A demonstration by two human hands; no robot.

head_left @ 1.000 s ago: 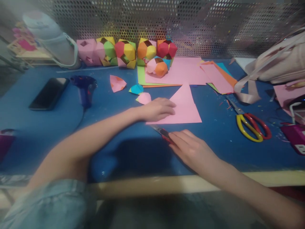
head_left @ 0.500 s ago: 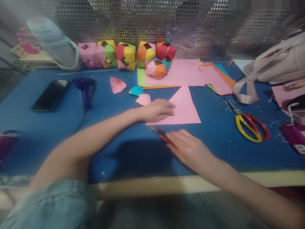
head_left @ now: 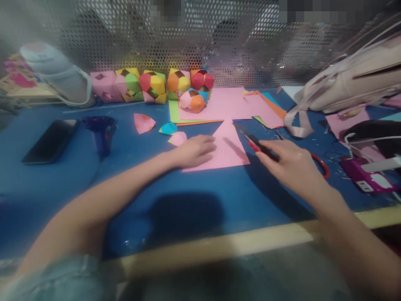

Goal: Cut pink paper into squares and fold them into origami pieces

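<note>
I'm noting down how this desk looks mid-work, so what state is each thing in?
Pink sheet: flat, under the left hand
Cutter: blade out, in the right hand
Scissors: mostly hidden, open or closed unclear
Phone: lying flat, screen dark
Glue gun: lying down
Bottle: lid on
Paper shapes: folded

Soft, fairly dim light; a broad dark shadow pools on the table at lower centre, another stretches toward lower right. Small glints dot the perforated panel. Everything looks slightly hazy, smearing toward the left edge; blocky pixelation marks the top.
</note>
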